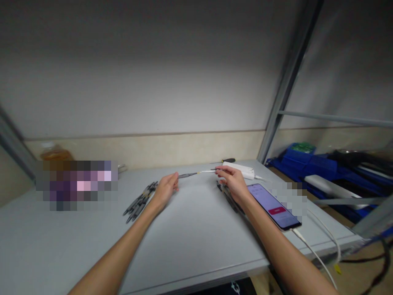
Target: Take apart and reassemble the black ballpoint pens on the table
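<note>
My left hand [167, 189] pinches the grey barrel of a pen [188, 175] just above the grey table [190, 237]. My right hand [233, 181] pinches a thin white refill [206, 171] that runs in line with the barrel's tip, so the two hands hold the two ends of one straight line. A pile of several dark grey pens [139, 201] lies on the table just left of my left hand. More dark pens [229, 197] lie under my right wrist.
A phone [273, 205] with a lit screen lies to the right, a white cable [319, 254] running off the table edge. A white adapter [241, 169] and a screwdriver [225, 161] lie at the back. Blue crates [310, 164] sit beyond a metal post.
</note>
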`<action>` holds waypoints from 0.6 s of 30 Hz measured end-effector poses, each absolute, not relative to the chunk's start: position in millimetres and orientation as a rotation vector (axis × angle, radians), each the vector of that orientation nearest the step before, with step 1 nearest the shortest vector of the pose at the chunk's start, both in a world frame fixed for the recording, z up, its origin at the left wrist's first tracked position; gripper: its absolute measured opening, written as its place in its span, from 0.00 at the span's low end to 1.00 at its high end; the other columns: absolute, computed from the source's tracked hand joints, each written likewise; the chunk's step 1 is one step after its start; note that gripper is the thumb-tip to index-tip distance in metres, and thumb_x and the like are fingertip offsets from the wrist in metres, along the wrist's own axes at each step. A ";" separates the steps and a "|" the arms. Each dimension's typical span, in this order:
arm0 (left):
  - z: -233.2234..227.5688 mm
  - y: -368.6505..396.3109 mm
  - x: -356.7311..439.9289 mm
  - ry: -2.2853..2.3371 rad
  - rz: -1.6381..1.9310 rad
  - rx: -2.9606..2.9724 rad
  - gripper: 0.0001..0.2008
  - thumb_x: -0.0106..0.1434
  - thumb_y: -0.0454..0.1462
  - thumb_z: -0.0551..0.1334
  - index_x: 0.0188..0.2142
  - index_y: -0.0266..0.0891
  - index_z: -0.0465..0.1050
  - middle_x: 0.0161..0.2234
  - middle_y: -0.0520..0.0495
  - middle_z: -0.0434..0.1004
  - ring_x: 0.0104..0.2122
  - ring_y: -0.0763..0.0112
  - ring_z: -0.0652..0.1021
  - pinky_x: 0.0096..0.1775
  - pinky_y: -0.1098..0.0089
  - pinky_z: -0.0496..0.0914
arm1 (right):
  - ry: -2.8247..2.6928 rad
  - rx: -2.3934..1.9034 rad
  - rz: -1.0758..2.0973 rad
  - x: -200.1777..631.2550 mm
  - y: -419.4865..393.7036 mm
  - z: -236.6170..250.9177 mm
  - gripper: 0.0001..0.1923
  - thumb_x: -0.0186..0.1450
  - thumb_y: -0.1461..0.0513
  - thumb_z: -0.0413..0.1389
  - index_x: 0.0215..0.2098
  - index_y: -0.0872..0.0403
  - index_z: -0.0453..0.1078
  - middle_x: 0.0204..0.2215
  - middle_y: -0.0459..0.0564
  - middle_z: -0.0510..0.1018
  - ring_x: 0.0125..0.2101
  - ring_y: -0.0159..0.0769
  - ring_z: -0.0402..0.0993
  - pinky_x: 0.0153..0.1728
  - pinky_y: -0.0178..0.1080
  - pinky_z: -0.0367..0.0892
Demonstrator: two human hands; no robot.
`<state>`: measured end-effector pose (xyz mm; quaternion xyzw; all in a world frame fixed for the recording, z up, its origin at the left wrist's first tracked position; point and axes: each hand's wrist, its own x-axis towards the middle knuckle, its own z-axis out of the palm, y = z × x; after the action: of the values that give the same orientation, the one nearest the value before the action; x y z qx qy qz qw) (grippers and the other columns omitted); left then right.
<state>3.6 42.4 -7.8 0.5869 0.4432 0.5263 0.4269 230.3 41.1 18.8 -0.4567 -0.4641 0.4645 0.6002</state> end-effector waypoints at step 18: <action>-16.1 38.3 7.3 1.117 1.200 1.606 0.22 0.57 0.54 0.54 0.21 0.38 0.61 0.17 0.56 0.59 0.18 0.77 0.63 0.24 0.74 0.60 | -1.344 -1.050 1.189 224.6 36.2 17.4 0.16 0.46 0.56 0.64 0.30 0.59 0.75 0.22 0.47 0.74 0.22 0.29 0.64 0.24 0.33 0.59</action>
<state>7.3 38.3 -16.1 0.6380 0.4437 0.4767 0.4109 224.6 36.2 17.4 -0.4356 -0.5572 0.4930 0.5067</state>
